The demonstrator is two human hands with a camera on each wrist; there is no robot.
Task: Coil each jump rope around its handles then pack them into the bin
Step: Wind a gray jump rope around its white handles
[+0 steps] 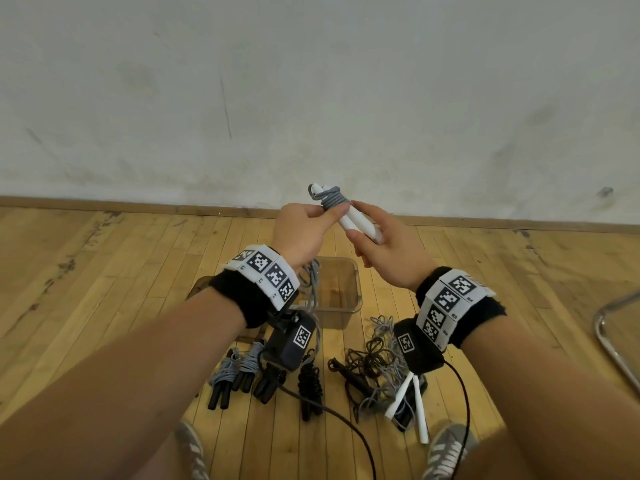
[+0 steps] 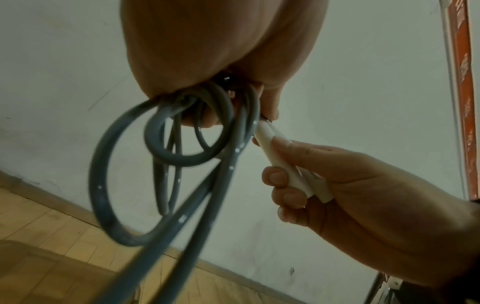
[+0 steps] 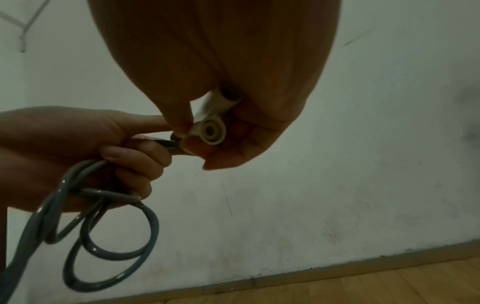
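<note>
Standing over the work: the right hand [image 1: 377, 247] grips the paired white handles [image 1: 360, 223] chest-high above the clear bin [image 1: 349, 296]; the left hand [image 1: 304, 230] pinches the grey rope [image 1: 332, 200] coiled at their top. Left wrist view: slack rope loops [image 2: 166, 156] hang from curled fingers, springy and smooth, probably slippery. Right wrist view: fingers closed round the rigid, light handle ends [image 3: 213, 129], the soundest hold.
</note>
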